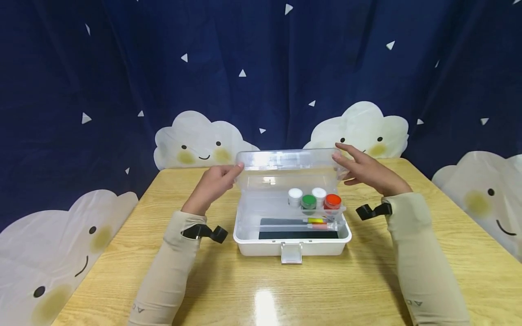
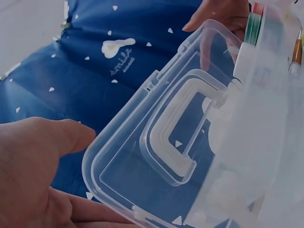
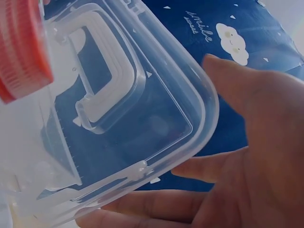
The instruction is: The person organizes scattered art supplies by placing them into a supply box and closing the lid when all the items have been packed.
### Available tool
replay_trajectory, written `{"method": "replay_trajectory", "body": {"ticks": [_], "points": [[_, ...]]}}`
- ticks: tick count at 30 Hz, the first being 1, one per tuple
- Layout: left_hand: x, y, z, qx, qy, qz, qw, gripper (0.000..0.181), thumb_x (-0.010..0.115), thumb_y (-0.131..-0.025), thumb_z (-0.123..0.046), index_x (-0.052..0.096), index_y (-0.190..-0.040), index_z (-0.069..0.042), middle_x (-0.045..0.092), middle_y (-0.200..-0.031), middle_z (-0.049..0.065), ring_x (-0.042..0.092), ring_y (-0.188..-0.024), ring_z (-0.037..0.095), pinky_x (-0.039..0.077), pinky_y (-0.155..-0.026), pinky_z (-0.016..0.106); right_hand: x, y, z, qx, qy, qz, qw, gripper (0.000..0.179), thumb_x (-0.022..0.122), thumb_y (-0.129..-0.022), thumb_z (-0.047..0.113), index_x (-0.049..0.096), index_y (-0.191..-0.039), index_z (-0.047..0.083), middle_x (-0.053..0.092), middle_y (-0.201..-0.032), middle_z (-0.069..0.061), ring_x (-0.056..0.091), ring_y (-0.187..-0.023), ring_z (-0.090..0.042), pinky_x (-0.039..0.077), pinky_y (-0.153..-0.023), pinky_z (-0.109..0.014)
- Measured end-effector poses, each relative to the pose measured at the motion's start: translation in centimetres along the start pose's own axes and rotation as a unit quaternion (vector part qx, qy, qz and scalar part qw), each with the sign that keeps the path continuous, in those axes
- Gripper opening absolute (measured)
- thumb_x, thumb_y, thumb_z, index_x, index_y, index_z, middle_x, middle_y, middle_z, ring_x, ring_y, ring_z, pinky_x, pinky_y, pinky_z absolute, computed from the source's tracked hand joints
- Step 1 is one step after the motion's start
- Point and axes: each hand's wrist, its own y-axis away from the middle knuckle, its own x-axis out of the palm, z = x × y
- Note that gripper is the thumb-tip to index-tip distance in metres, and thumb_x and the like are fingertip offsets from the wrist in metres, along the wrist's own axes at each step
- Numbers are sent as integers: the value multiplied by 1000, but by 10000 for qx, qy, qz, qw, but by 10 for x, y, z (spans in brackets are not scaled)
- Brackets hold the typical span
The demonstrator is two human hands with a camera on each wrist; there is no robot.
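A plastic storage box [image 1: 261, 248] with a white base stands on the table, its clear lid [image 1: 285, 159] raised at the back. At the lid's left corner my left hand [image 1: 214, 184] holds the edge, thumb in front and fingers behind. My right hand [image 1: 364, 171] is at the opposite corner, fingers spread and fairly straight, some behind the clear plastic. A white handle [image 2: 173, 128] shows through the lid in both wrist views. Inside the box are white-capped jars [image 1: 295, 196], a green-capped jar [image 1: 308, 200] and a red-capped jar [image 1: 332, 200].
Below the jars lie a yellow slim item [image 1: 316, 220], a clear tube-like item [image 1: 324, 226] and a dark flat piece [image 1: 277, 235]. A latch [image 1: 291, 253] hangs at the box's front. Around the wooden table [image 1: 228, 290] hangs a blue curtain [image 1: 261, 68] with cloud shapes.
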Motion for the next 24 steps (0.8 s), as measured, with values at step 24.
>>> {"method": "replay_trajectory", "body": {"ticks": [24], "points": [[-13, 9, 0, 785, 96, 665, 9946, 62, 73, -81, -48, 50, -137, -37, 69, -110, 5, 64, -105, 22, 43, -97, 56, 2, 16, 10, -805, 793, 401, 9928, 52, 60, -94, 38, 47, -141, 22, 65, -118, -9, 61, -103, -31, 48, -88, -46]]}}
